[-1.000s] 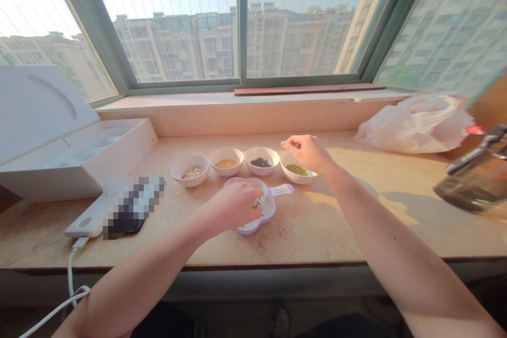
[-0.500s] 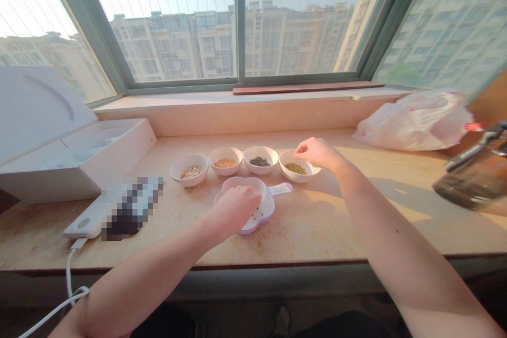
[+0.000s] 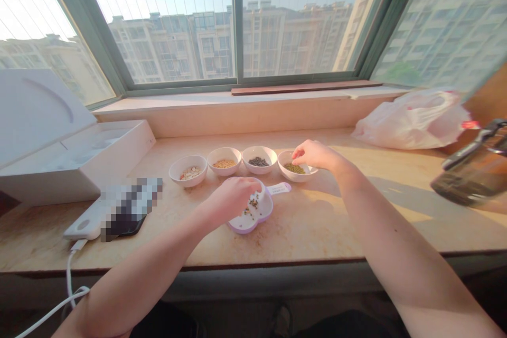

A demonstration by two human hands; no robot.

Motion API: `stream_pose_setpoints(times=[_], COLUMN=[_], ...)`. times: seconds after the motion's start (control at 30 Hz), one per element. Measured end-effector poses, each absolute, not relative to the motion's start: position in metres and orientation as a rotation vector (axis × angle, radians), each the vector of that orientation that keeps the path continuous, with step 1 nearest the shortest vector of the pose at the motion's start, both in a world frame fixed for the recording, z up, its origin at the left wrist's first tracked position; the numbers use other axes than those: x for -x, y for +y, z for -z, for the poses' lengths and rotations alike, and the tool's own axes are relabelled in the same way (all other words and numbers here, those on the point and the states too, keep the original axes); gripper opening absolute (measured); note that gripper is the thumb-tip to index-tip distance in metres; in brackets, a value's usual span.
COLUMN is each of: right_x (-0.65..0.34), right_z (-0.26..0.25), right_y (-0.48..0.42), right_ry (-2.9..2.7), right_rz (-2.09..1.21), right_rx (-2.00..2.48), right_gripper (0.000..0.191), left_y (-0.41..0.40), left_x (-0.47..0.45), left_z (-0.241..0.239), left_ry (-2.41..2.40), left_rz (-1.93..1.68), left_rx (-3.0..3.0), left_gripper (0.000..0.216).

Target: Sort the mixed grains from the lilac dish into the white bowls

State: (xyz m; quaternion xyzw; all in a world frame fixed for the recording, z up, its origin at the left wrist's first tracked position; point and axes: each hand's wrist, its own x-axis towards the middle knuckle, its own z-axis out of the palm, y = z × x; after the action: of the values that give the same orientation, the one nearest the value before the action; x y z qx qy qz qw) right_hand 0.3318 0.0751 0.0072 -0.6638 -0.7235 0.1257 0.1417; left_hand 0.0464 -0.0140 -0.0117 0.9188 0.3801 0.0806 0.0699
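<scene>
My left hand (image 3: 238, 195) is over the purple-rimmed, scalloped dish (image 3: 241, 229), its fingers curled together and their tips partly hidden. Mixed beans and grains (image 3: 253, 205) lie scattered in that dish, whose short handle (image 3: 279, 188) points right. At the rightmost white bowl (image 3: 298, 175), my right hand (image 3: 312, 154) reaches over the rim, fingers bent together close to small green beans (image 3: 295, 168); what they pinch, if anything, is hidden. In a row to the left stand a bowl of dark beans (image 3: 258, 161), one of yellow grains (image 3: 224, 163) and one of pale, reddish pieces (image 3: 190, 173).
At the left are an open white box (image 3: 119, 142), a white power bank (image 3: 85, 222) with a cable (image 3: 69, 269), and a partly blurred phone (image 3: 137, 226). A plastic bag (image 3: 412, 119) and a dark transparent pitcher (image 3: 459, 179) stand at the right. Windows rise behind the counter.
More beans and grains now show in the scalloped dish. My left hand has shifted slightly up and left over it. My right fingers sit a little lower in the green-bean bowl.
</scene>
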Motion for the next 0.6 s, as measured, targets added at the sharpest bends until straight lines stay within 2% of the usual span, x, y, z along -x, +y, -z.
stream_pose_setpoints(times=[0.13,0.2,0.4,0.47,0.6], right_x=[-0.32,-0.309,-0.273,-0.263,-0.249], right_z=[-0.011,-0.014,-0.017,-0.015,-0.004], right_y=[0.068,0.062,0.03,0.022,0.02], right_ry=[-2.015,-1.968,-1.993,-1.999,-1.98], right_rz=[-0.334,-0.425,-1.199,-1.364,-1.467], right_rx=[1.778,1.626,1.097,1.008,0.916], right_gripper=[0.013,0.017,0.041,0.04,0.039], left_y=[-0.011,-0.012,-0.016,-0.016,-0.013], left_x=[-0.041,-0.039,-0.039,-0.039,-0.037], left_z=[0.007,0.003,-0.003,-0.002,0.001], left_ry=[1.116,1.07,0.965,0.933,0.901], left_rz=[-0.563,-0.756,-1.235,-1.284,-1.185], left_rx=[-2.664,-2.624,-2.516,-2.546,-2.668], left_gripper=[0.04,0.037,0.03,0.028,0.031])
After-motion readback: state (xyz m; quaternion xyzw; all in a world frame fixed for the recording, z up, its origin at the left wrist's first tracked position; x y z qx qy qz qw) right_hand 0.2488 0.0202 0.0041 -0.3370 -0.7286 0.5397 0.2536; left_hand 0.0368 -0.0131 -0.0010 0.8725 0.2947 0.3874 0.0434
